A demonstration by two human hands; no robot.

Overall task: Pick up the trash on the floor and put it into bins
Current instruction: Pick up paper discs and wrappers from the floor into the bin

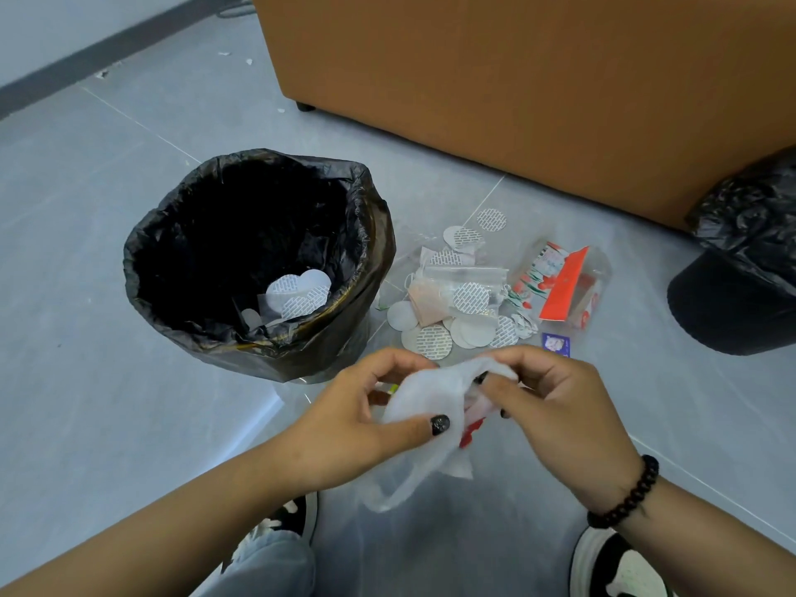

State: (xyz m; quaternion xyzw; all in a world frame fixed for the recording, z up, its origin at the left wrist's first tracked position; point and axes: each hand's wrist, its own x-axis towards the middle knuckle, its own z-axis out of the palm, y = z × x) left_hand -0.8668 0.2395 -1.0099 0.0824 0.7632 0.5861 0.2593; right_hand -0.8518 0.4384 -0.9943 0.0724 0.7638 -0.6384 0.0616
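White wrapper (424,402) between both hands' grip

Grey tiled floor (107,252) fills my view; brown cabinet (517,79) upper right; pale wall (64,19) with dark baseboard (107,58) upper left.

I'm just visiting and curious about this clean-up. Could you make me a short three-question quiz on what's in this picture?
1. True or false: the bin with the black liner already has some white round seals in it.
2. What do the left hand and right hand hold between them? A) white plastic bag B) a bottle C) a broom
3. Fill in: the pile of trash on the floor lies to the ___ of that bin in the picture.

Key: 1 true; 2 A; 3 right.
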